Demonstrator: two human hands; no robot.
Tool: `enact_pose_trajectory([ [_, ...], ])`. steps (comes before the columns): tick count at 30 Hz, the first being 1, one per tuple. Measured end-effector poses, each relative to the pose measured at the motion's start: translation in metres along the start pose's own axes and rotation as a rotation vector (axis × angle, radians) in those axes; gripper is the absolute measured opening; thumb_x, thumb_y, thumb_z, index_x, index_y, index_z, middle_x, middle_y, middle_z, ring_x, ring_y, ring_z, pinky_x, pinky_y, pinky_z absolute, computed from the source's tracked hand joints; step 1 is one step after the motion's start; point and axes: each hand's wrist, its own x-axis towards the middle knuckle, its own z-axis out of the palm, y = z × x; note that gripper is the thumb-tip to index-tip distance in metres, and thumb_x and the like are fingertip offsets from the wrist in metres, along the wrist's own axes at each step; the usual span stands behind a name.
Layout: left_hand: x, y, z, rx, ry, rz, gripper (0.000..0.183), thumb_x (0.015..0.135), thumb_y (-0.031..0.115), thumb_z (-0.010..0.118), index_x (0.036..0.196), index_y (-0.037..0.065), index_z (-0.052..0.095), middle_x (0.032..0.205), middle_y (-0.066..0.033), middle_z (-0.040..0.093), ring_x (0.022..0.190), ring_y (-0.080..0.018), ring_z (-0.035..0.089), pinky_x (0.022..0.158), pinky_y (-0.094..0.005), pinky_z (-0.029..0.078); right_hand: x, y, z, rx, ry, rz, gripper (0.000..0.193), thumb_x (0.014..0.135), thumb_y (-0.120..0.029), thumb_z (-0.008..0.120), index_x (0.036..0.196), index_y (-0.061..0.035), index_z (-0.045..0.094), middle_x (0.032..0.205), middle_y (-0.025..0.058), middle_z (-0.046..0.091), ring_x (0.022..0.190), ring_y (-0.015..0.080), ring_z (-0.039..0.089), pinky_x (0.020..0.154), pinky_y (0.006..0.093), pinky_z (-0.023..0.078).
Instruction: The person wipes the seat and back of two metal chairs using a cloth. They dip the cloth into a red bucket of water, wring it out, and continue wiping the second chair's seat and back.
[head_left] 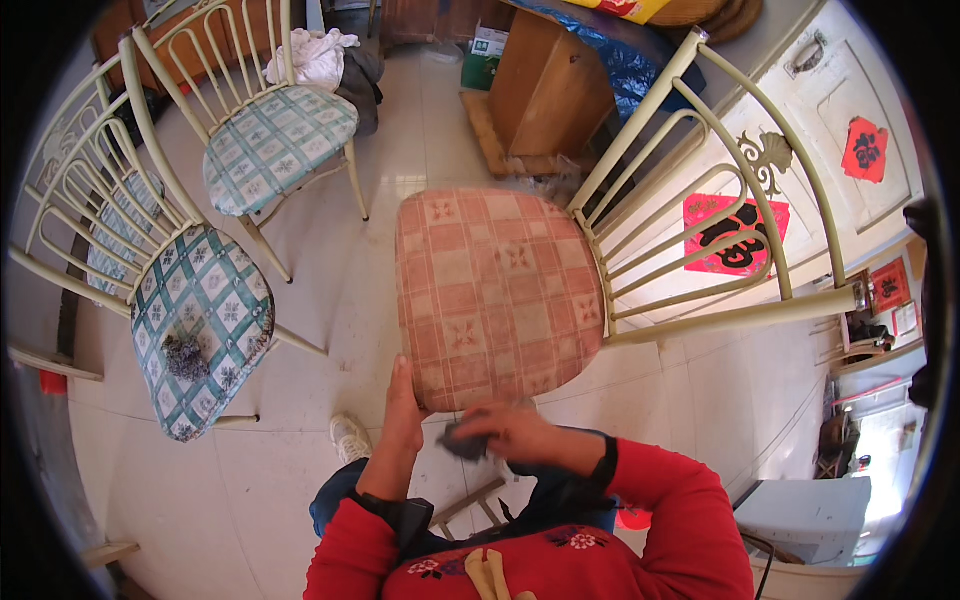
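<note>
In front of me stands a cream metal chair whose padded seat (pixel 500 290) has a worn pink-and-beige check cover. My left hand (pixel 402 410) lies against the near left edge of this seat, its fingers stretched along the side. At the near edge my right hand (pixel 520 432) is closed round a small dark grey pad (pixel 464 440). Motion blurs the pad and fingers, so whether it is cloth or sponge is unclear. The chair's barred backrest (pixel 690 200) rises on the right.
Two chairs with green-checked seats, one nearer (pixel 215 300) and one farther (pixel 285 140), stand on the left. A tangled greyish clump (pixel 185 357) rests on the nearer one. Behind are a brown wooden box (pixel 550 90) and blue plastic sheeting (pixel 640 70). A white door (pixel 840 100) is at right.
</note>
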Motion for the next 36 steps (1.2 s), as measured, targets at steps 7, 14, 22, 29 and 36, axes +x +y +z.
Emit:
enact_pose_trajectory([
  [7,-0.01,0.011,0.019,0.043,0.205,0.02,0.078,0.093,0.054,0.046,0.15,0.01,0.017,0.152,-0.0147,0.026,0.137,-0.0291,0.03,0.104,-0.0478,0.034,0.105,0.122,-0.184,-0.517,0.964,0.428,0.045,0.081,-0.015,0.057,0.126,-0.0087,0.056,0.118,0.019,0.056,0.107,0.0364,0.057,0.091,0.0429,0.047],
  [14,-0.007,0.01,0.019,0.102,0.244,0.007,0.079,0.092,0.059,0.044,0.151,0.013,0.017,0.151,-0.0093,0.028,0.135,-0.0284,0.033,0.105,-0.0484,0.032,0.17,0.161,-0.163,-0.52,0.799,0.337,0.043,0.071,-0.002,0.054,0.11,-0.013,0.067,0.108,0.0193,0.062,0.103,0.0375,0.059,0.088,0.0434,0.048],
  [22,-0.013,0.014,0.01,-0.201,-0.033,0.038,0.071,0.09,0.064,0.043,0.14,0.014,0.038,0.138,-0.008,0.046,0.126,-0.0221,0.044,0.098,-0.0436,0.04,0.153,0.023,-0.02,-0.461,0.321,-0.019,0.042,0.067,-0.002,0.062,0.103,-0.0225,0.07,0.115,0.0074,0.058,0.1,0.0329,0.055,0.083,0.041,0.049],
  [29,-0.021,0.008,0.019,-0.272,0.214,-0.075,0.066,0.088,0.069,0.039,0.126,0.017,0.052,0.124,-0.0018,0.056,0.111,-0.0175,0.054,0.089,-0.0407,0.044,0.114,-0.004,-0.022,-0.093,-0.051,-0.025,0.043,0.066,0.002,0.058,0.102,-0.0179,0.069,0.108,0.0088,0.062,0.098,0.0328,0.059,0.088,0.041,0.048],
  [36,-0.025,0.021,0.016,-0.432,0.115,-0.074,0.071,0.091,0.068,0.035,0.136,0.014,0.044,0.132,-0.0047,0.053,0.118,-0.0212,0.051,0.099,-0.0428,0.037,0.254,0.081,-0.118,-0.514,0.708,0.23,0.052,0.072,0.005,0.052,0.118,-0.0158,0.062,0.117,0.0119,0.057,0.112,0.0317,0.053,0.094,0.0398,0.046],
])
